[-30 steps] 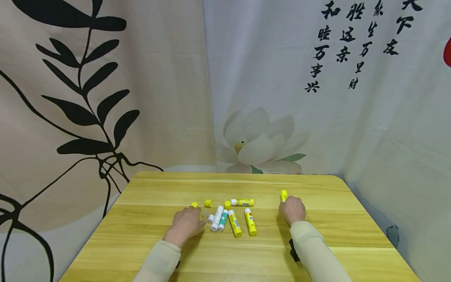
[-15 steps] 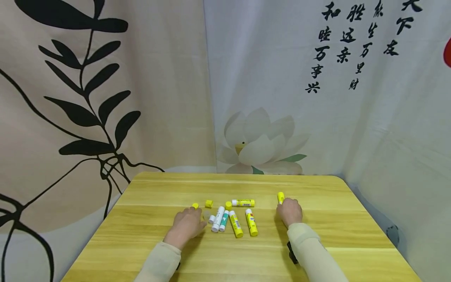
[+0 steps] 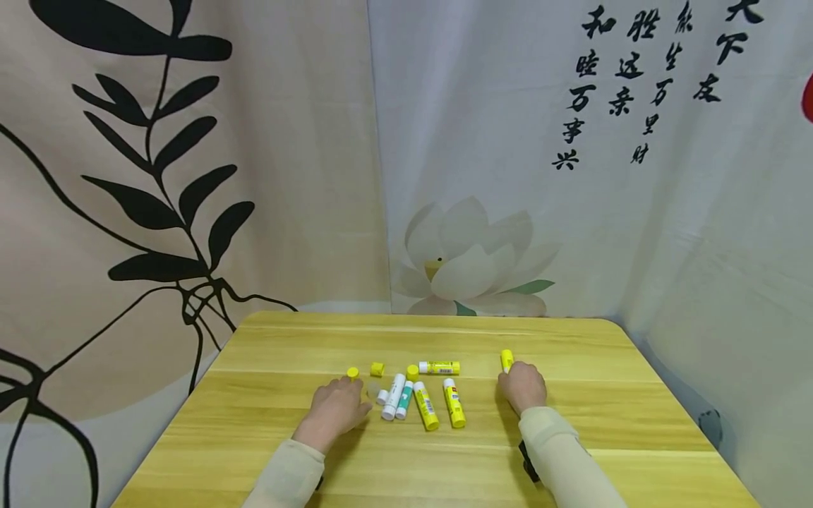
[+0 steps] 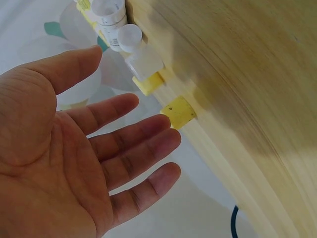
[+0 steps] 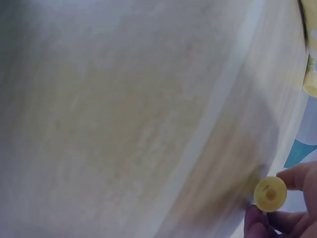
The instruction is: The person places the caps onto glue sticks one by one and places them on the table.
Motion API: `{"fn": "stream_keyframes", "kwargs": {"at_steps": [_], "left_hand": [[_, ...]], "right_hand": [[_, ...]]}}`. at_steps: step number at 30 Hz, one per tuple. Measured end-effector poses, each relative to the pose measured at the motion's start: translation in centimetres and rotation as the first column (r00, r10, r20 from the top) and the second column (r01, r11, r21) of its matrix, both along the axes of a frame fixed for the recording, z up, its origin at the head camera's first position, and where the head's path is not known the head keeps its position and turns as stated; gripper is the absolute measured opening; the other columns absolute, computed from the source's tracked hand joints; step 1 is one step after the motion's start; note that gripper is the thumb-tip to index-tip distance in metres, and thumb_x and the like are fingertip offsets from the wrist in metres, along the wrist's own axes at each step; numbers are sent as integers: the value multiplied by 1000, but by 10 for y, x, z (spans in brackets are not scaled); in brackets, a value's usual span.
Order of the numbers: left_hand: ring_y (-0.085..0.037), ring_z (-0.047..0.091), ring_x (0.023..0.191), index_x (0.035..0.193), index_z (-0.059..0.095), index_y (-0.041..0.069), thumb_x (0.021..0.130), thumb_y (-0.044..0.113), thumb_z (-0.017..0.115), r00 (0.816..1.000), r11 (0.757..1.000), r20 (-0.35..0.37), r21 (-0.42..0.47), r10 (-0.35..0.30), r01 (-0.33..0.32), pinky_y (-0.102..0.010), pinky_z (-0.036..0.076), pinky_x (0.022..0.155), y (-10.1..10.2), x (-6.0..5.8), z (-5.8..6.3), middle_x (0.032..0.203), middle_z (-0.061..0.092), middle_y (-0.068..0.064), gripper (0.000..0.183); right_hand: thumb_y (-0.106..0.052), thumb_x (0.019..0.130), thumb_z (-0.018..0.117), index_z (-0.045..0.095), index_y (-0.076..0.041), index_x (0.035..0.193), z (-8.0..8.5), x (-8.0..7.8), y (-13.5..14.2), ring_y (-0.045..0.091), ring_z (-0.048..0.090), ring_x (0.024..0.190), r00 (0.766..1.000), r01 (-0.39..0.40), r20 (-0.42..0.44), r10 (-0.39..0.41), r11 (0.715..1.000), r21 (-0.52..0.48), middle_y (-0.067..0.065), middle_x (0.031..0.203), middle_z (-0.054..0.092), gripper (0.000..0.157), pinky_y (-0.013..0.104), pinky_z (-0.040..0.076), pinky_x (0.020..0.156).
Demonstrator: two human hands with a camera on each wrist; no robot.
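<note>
My left hand (image 3: 335, 409) is over the table's left part with its fingers extended, holding nothing. In the left wrist view its fingertips are right by a small yellow cap (image 4: 179, 112); whether they touch it I cannot tell. Beyond are another yellow cap (image 4: 148, 84), a translucent cap (image 4: 144, 63) and a white cap (image 4: 130, 38). My right hand (image 3: 524, 387) pinches a yellow glue stick (image 3: 507, 360) at the right; its round end shows between thumb and fingers in the right wrist view, and the hand covers its lower part.
Mid-table lie a white glue stick (image 3: 393, 397), a teal-and-white one (image 3: 404, 400) and two slanted yellow glue sticks (image 3: 426, 407). Behind them another yellow glue stick (image 3: 440, 367) lies crosswise beside a yellow cap (image 3: 413, 372). A printed curtain (image 3: 317, 176) hangs past the wooden table's (image 3: 571, 339) far edge.
My right hand, with the yellow glue stick, has shifted slightly left and then stayed nearly still. The left hand keeps its place by the caps.
</note>
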State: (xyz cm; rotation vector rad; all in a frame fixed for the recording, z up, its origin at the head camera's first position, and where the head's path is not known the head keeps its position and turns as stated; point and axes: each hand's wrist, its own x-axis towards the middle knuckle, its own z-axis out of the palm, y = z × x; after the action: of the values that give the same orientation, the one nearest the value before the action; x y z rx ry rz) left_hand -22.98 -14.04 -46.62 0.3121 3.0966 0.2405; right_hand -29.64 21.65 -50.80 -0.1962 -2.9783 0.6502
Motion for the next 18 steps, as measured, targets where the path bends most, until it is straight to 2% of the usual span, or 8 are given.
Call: {"fn": "stream_keyframes", "kwargs": {"at_steps": [8, 18], "left_hand": [[-39, 59, 110, 126, 62, -1, 94, 35, 68, 1000, 1000, 28, -1, 9, -9, -55, 49, 89, -1, 1, 4, 125, 61, -22, 48], [-36, 60, 104, 124, 63, 0, 93, 34, 68, 1000, 1000, 23, -5, 0, 0, -53, 50, 86, -2, -2, 3, 120, 63, -20, 47]], "right_hand": [[-18, 93, 52, 60, 4, 76, 3, 2, 0, 25, 55, 60, 999, 7, 35, -7, 1000, 3, 12, 68, 58, 29, 42, 50, 58], [-22, 94, 54, 57, 1, 75, 5, 3, 0, 24, 51, 58, 999, 4, 51, -5, 1000, 17, 10, 65, 55, 29, 38, 46, 56]]}}
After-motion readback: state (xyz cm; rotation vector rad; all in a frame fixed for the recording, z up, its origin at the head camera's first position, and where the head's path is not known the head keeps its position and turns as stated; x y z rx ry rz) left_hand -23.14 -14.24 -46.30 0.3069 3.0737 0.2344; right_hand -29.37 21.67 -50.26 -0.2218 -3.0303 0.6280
